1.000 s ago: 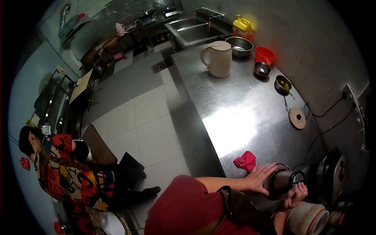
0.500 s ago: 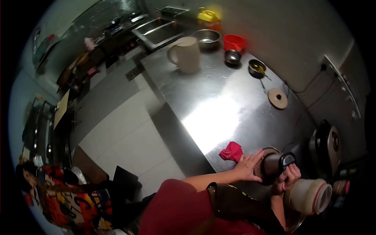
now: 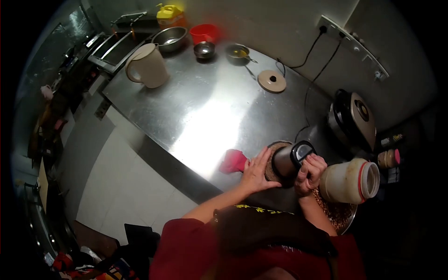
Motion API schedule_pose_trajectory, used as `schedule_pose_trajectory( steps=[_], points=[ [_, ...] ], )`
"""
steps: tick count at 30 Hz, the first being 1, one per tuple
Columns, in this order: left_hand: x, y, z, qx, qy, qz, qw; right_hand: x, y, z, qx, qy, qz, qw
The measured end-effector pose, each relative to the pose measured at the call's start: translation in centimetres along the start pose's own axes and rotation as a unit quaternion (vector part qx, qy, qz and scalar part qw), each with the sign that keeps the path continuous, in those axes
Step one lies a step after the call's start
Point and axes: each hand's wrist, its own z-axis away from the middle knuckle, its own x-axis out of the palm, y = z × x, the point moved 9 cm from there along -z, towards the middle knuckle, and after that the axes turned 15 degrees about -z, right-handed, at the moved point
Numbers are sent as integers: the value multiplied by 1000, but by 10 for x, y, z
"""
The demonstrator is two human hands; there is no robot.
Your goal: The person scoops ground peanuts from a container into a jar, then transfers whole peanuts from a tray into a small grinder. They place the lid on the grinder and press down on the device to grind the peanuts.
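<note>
My left hand (image 3: pixel 256 173) lies with its fingers spread against the rim of a round vessel of brown grains (image 3: pixel 271 171). A dark grey cylindrical appliance (image 3: pixel 285 160) with a black-rimmed top leans over those grains. Closed fingers of my right hand (image 3: pixel 310 174) press on the edge of the appliance's top. Beside my left fingertips is a crumpled red cloth (image 3: pixel 233 161). To the right of my right hand, a cloudy plastic jar (image 3: pixel 344 181) with a red ring lies tilted over a metal bowl of brown pieces (image 3: pixel 337 212).
Along the steel table (image 3: pixel 186 112) stand a beige pitcher (image 3: pixel 151 66), metal bowls, a red bowl (image 3: pixel 204 33), a yellow jug (image 3: pixel 171 16), a round lid (image 3: pixel 271 81) and a rice cooker (image 3: pixel 352 119). A person's patterned sleeve (image 3: pixel 63 265) shows at lower left.
The view has swung, so the table and its items appear further left. My hands stay at the appliance and the vessel. Less of the other person is in view.
</note>
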Motion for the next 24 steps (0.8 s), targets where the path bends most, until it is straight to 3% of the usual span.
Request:
schedule_pose_trajectory(
  steps=[20,24],
  points=[
    [-9,7,0,1,8,-53,999,0,-4,-5,12,-1,-8,1000],
    [-11,8,-3,-7,-25,-55,998,-4,-13,-43,37,-69,18,997]
  ],
)
